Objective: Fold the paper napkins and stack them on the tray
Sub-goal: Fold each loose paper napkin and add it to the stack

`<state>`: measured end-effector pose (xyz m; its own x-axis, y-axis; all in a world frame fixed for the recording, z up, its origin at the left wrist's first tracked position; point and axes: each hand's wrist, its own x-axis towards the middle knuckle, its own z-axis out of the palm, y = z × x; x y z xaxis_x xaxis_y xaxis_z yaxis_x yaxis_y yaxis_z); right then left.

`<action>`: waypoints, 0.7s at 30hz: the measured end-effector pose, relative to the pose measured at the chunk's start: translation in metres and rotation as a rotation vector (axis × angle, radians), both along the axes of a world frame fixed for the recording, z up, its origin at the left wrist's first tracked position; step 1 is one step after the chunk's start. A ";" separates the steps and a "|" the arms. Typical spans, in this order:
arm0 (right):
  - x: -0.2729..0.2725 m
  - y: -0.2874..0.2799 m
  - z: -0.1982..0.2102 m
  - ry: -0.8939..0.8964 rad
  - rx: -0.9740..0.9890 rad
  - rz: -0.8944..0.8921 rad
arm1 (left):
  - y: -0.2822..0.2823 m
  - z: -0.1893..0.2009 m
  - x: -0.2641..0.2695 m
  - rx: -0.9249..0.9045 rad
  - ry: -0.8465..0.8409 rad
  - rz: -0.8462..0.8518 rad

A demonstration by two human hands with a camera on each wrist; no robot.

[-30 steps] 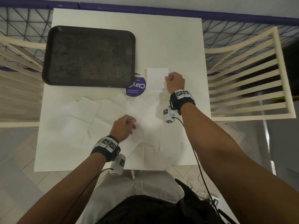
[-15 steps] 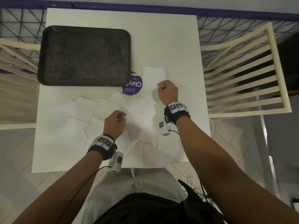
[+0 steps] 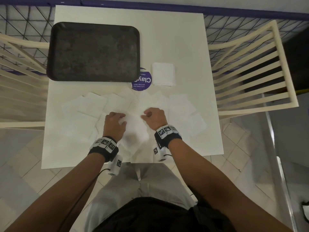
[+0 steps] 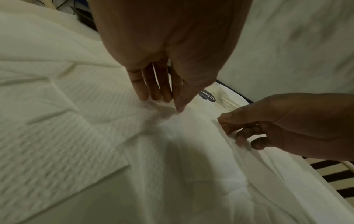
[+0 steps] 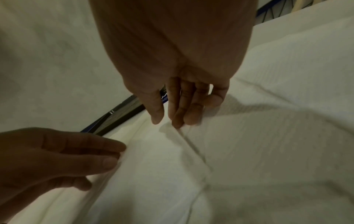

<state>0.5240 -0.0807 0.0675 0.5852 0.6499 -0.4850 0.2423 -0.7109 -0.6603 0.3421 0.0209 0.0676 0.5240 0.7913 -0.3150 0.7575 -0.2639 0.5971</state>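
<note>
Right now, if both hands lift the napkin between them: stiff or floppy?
Probably floppy: the napkin wrinkles where the left hand and right hand pinch its edges. Likely very light, a thin sheet. It may drag neighbours, since the loose napkins overlap.

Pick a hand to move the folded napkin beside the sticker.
Probably the right hand: it sits nearer the folded napkin, and the left hand is farther. Both pinch the loose napkin, so release first.

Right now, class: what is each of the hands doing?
Left hand: pinches the napkin lying between the hands.
Right hand: pinches the same napkin.
</note>
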 end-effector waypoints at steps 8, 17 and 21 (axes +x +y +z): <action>-0.016 0.010 0.002 0.024 -0.002 -0.103 | -0.001 0.010 -0.012 -0.076 -0.087 0.022; 0.003 -0.008 0.021 0.098 0.157 -0.169 | -0.003 0.030 0.007 -0.192 -0.174 0.167; 0.010 -0.013 0.026 0.151 0.245 -0.225 | 0.003 0.034 0.025 -0.417 -0.185 0.207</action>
